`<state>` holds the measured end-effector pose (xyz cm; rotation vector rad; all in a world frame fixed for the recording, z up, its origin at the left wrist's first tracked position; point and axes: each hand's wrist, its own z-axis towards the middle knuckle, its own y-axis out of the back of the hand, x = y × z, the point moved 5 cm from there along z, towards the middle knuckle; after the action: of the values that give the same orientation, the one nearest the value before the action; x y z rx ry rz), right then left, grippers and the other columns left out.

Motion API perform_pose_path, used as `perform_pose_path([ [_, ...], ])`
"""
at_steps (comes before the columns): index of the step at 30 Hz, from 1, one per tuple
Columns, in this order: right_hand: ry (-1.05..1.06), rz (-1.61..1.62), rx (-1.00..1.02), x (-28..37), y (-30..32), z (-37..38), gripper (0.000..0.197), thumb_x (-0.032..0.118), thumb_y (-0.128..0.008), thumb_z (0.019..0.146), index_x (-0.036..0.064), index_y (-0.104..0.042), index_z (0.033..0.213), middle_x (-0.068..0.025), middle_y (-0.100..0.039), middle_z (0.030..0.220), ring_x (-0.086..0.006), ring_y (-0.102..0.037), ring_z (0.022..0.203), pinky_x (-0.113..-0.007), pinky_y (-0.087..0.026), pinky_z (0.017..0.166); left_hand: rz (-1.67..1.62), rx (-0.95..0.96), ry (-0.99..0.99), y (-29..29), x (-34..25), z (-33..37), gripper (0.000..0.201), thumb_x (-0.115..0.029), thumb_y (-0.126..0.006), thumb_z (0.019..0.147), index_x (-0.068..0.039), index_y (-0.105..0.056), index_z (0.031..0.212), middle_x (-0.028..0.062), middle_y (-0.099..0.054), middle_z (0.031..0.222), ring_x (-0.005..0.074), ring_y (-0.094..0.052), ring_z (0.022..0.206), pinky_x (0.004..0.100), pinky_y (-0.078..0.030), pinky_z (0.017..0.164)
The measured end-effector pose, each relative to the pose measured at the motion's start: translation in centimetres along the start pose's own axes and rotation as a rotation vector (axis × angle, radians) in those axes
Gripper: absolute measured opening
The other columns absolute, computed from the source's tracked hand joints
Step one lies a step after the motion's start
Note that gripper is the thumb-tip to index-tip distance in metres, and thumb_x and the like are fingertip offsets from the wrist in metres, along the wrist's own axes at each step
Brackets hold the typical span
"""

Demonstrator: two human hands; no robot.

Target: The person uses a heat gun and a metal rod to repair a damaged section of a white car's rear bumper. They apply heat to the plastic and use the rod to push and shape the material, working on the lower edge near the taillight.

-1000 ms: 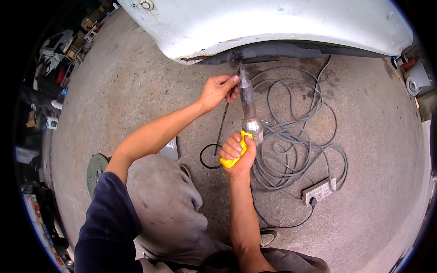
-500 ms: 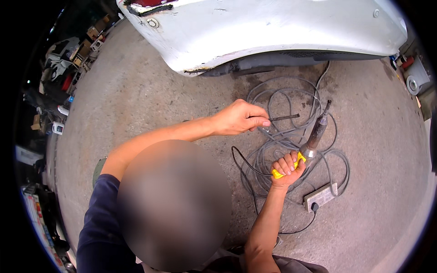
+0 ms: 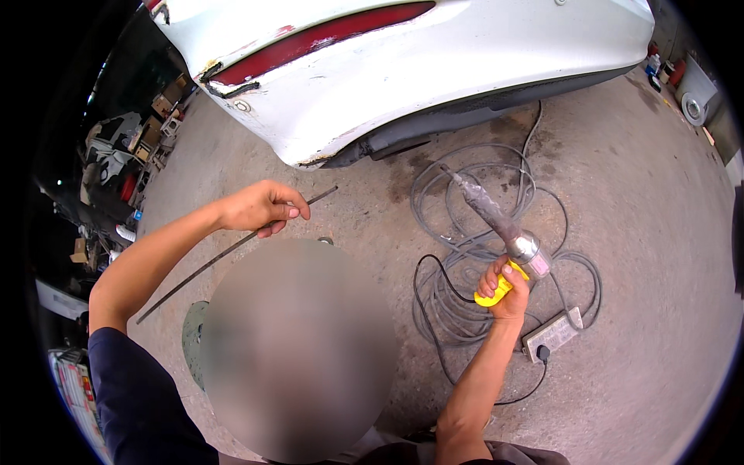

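Though aslant, heat-gun [image 3: 508, 231] in right hand [image 3: 505, 293]

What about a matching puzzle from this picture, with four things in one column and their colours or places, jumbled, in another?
Things:
1. Heat gun
2. Thin dark rod
3. Power strip
4. Long lens strip

Places or colours:
A. Red, set into the white car bumper
B. In the person's left hand
C. On the concrete floor, with a black plug at its edge
D. In the person's right hand

Right pairs: 1-D, 2-B, 3-C, 4-A
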<state>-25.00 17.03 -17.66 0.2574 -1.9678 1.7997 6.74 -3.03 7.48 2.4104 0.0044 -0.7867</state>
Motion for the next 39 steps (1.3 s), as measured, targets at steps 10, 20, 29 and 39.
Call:
perform_pose_path([
  [10,0.016,-0.037,-0.01,0.4,-2.3,2.2,0.023,0.02,-0.069,0.081,0.0033,-0.054,0.085,-0.0098,-0.05,0.062,-0.0198,-0.048,0.051,-0.032,-0.041,0.048,-0.509,-0.4,0.37,9.4,16.7,-13.1,0.016,-0.015,-0.052,0.099,-0.001,-0.059,0.104,0.0119,-0.066,0.077,0.0276,-0.071,0.066,0.0278,-0.05,0.045],
  [20,0.083,0.116,-0.009,1.8,0.1,0.8,0.017,0.017,-0.067,0.084,0.0036,-0.057,0.083,-0.0077,-0.054,0.063,-0.018,-0.053,0.053,-0.031,-0.043,0.05,-1.001,-0.887,0.373,13.2,35.2,-28.0,0.012,-0.009,-0.064,0.088,-0.004,-0.063,0.099,0.0141,-0.071,0.097,0.0268,-0.072,0.087,0.0277,-0.06,0.06],
  [29,0.101,0.124,0.001,1.6,-0.4,0.3,0.02,0.019,-0.069,0.083,0.0041,-0.056,0.083,-0.0069,-0.053,0.063,-0.0172,-0.053,0.053,-0.03,-0.043,0.049,-0.977,-0.617,-0.35,9.4,19.9,-16.9,0.014,-0.018,-0.058,0.099,-0.005,-0.054,0.103,0.0047,-0.06,0.077,0.0142,-0.06,0.062,0.0235,-0.054,0.057],
  [39,0.139,0.163,0.086,1.8,-1.8,0.0,0.018,0.018,-0.069,0.082,0.0035,-0.058,0.084,-0.0074,-0.055,0.062,-0.0173,-0.053,0.051,-0.031,-0.043,0.049,-0.684,-0.434,-0.595,-1.3,-3.1,-7.4,0.025,-0.025,-0.049,0.103,0.0,-0.048,0.102,0.0103,-0.058,0.069,0.0232,-0.06,0.05,0.0303,-0.051,0.044],
])
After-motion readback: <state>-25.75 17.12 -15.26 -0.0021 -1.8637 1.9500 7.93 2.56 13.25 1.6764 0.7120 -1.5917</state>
